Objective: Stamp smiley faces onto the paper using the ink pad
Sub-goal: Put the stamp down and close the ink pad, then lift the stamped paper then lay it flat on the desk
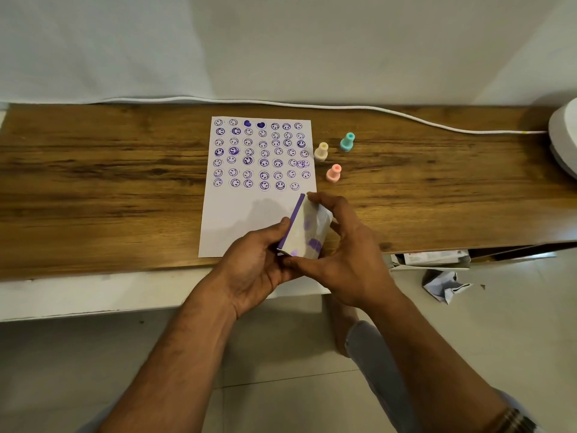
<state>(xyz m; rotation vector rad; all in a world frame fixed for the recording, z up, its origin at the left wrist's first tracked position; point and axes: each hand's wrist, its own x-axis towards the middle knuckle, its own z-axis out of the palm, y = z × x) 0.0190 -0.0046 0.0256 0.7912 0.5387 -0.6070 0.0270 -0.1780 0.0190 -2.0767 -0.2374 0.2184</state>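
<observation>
A: What are the hands doing?

B: Both are on the ink pad [304,228], lifted and tilted above the lower right corner of the paper [237,220]. The left hand [253,260] has its grip curled round the pad's left side, thumb tip pressed on the purple edge. The right hand [340,248] pinches it too: fingertips on the far top corner, thumb along the near bottom edge.

A: How does the pad look?

B: A pale, flat case with purple smudges on its face and a purple strip down the left edge.

A: Is there room to move?

B: The lower part of the paper is blank; purple smiley faces fill the upper part in rows, with two solid hearts in the top row. The sheet lies close to the front edge of the wooden bench [109,189]. To the right of the paper stand three small stamps: cream stamp [321,151] just beside the sheet, teal stamp [347,142] further right, pink stamp [333,173] nearer. Bare wood lies on both sides. A white cable [390,112] runs along the back edge.
</observation>
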